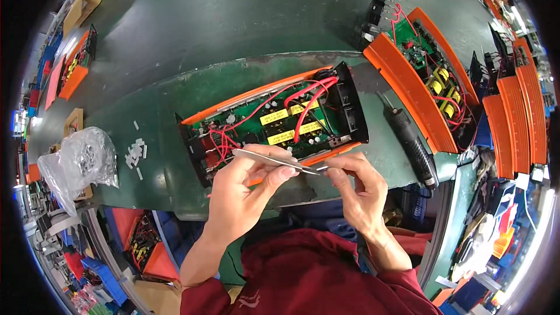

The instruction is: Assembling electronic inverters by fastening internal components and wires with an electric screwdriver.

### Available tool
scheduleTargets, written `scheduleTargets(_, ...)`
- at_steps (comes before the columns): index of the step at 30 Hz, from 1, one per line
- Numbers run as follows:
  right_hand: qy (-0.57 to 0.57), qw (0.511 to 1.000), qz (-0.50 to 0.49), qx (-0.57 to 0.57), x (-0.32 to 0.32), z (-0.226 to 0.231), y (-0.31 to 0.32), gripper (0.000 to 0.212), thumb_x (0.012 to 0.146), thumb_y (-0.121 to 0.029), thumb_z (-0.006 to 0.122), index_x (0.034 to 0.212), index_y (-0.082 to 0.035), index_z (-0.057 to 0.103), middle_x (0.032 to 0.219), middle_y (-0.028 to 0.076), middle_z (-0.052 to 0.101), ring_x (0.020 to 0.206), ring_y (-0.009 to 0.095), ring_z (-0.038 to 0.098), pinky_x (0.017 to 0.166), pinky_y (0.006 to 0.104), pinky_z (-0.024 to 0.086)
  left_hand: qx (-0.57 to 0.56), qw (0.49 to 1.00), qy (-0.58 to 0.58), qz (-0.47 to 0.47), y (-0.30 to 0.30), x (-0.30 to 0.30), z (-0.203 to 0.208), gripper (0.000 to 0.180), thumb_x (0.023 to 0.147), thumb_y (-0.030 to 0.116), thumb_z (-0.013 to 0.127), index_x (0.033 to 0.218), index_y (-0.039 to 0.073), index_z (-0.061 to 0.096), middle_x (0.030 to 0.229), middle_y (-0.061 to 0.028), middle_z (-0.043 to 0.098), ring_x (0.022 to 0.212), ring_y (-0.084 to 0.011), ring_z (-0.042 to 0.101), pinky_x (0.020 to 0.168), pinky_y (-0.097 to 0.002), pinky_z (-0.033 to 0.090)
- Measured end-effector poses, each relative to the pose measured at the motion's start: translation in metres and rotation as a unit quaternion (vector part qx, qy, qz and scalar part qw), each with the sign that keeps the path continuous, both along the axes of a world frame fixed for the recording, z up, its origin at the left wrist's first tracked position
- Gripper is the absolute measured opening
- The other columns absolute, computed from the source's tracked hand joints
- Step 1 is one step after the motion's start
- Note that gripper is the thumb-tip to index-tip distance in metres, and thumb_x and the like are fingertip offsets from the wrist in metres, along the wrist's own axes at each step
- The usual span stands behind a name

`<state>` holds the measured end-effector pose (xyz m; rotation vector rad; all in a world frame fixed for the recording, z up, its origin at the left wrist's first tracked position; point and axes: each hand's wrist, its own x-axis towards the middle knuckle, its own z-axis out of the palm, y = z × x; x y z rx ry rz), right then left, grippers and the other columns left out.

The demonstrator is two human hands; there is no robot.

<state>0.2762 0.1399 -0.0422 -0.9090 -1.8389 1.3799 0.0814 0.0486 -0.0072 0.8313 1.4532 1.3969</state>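
Observation:
My left hand (239, 196) pinches a pair of metal tweezers (261, 157) between thumb and fingers, the tips pointing right. Close to those tips, my right hand (360, 191) is closed on a small white piece (322, 168); whether the tweezers touch it I cannot tell. Just beyond both hands lies an open electronic unit (247, 100) with orange sides, black end panels, yellow transformers and red wires. My hands hide part of its near side. Several similar small white pieces (136, 153) are scattered on the green bench to the left.
A clear plastic bag (87, 157) rests at the left. On the right lie a black electric screwdriver (410, 140) and another open orange unit (417, 84). More orange housings (506, 128) stand farther right, and one orange unit (76, 67) sits at the far left of the bench (245, 11).

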Motion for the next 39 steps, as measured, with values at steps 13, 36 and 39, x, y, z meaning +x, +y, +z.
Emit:
scheduleTargets(13,-0.258,0.88,-0.286,0.278,0.084,-0.013,0.03,0.024,0.093,-0.001,0.068,0.117,0.002,0.067,0.116,0.016,0.066,0.11,0.03,0.062,0.099,0.0403,0.047,0.103,0.927,0.359,0.021,-0.011,-0.01,-0.012,0.024,0.084,-0.002,0.079,0.104,0.004,0.066,0.096,-0.0122,0.074,0.083,-0.0247,0.073,0.071,-0.0311,0.058)
scheduleTargets(36,-0.107,0.885,-0.138,-0.431,0.136,-0.017,-0.096,0.047,0.078,-0.022,0.08,0.117,-0.004,0.06,0.085,0.0,0.061,0.071,0.01,0.057,0.066,0.0262,0.048,0.118,0.879,0.462,-0.005,-0.009,-0.012,-0.036,0.025,0.083,-0.002,0.078,0.103,0.005,0.064,0.093,-0.0116,0.074,0.079,-0.0255,0.073,0.068,-0.0331,0.058)
scheduleTargets(39,-0.181,0.88,-0.031,-0.437,0.114,-0.016,-0.114,0.047,0.078,-0.013,0.089,0.113,-0.005,0.058,0.088,0.0,0.062,0.076,0.01,0.057,0.071,0.0267,0.05,0.125,0.885,0.448,0.005,-0.01,-0.01,-0.04,0.025,0.084,-0.003,0.077,0.104,0.005,0.064,0.094,-0.013,0.074,0.079,-0.0255,0.073,0.068,-0.0329,0.058)
